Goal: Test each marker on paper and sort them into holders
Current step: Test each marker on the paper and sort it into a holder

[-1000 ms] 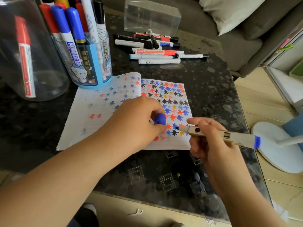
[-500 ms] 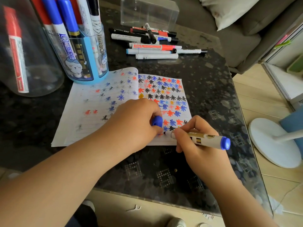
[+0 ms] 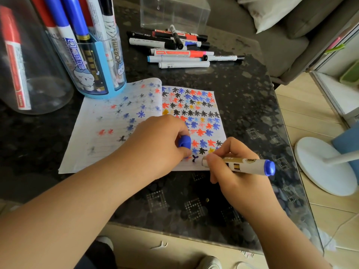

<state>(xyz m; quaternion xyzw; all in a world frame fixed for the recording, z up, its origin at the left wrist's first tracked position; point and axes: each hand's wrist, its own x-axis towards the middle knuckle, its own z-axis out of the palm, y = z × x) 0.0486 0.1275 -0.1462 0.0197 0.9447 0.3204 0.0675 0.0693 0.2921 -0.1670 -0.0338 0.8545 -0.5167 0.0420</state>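
Right hand (image 3: 236, 171) pinched around a white marker (image 3: 246, 165) at lower right of centre, blue end out to the right, tip down on the paper (image 3: 108, 136) beside a small dark mark (image 3: 194, 158). Left hand (image 3: 155, 140) curled around a blue cap (image 3: 184, 141), resting on the paper at centre. Page covered in red, blue, black and yellow stars. Blue holder (image 3: 101, 74) packed with upright markers at upper left, touching the paper's far edge. Clear jar (image 3: 29, 61) with one red marker at far left. Loose markers (image 3: 180, 49) piled at upper centre, before a clear box (image 3: 174, 14). All on a dark table (image 3: 252, 105).
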